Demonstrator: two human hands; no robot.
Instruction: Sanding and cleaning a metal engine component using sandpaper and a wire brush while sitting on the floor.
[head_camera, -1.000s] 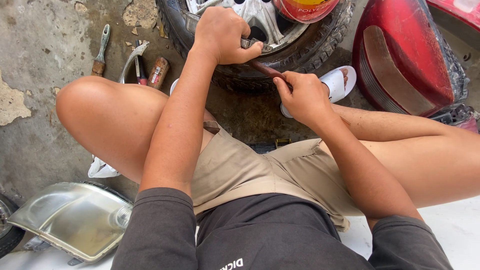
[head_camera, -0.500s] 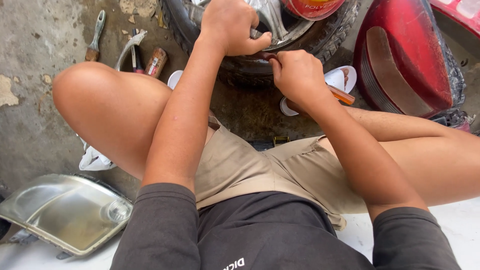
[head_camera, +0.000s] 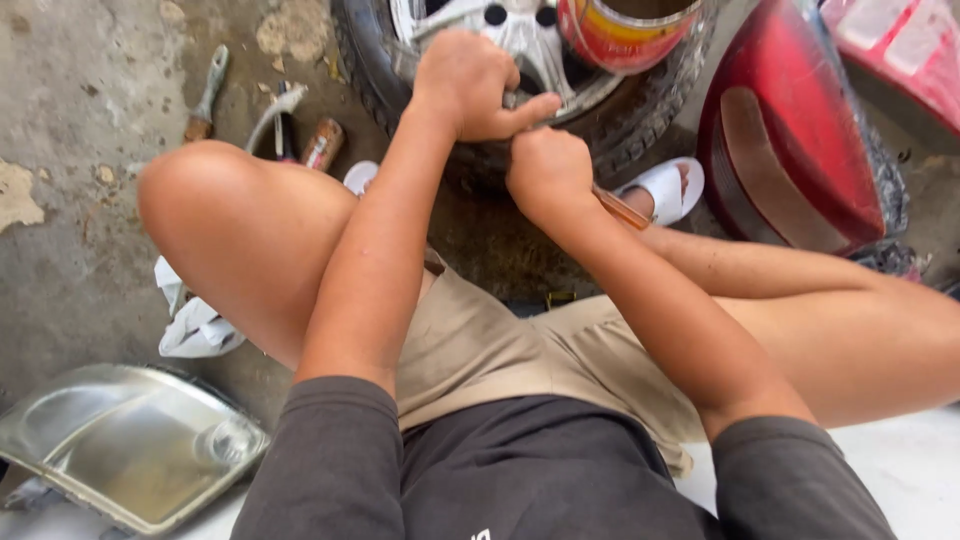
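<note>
Car repair yard or workshop: stained concrete floor (head_camera: 80, 130), wheel (head_camera: 520, 60) top centre, loose headlight (head_camera: 120, 450) lower left, red tail lamp (head_camera: 790, 150) right, hand tools (head_camera: 205, 95) upper left.

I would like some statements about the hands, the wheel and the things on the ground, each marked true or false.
1. The left hand rests on the wheel. True.
2. The right hand grips a tool with an orange-brown handle. True.
3. A headlight unit lies to the right of the person. False: it lies at the lower left, beside the left knee.
4. The red tail light lies right of the wheel. True.
5. The white sandal hangs on the wheel. False: it lies on the ground below the tyre.
</note>
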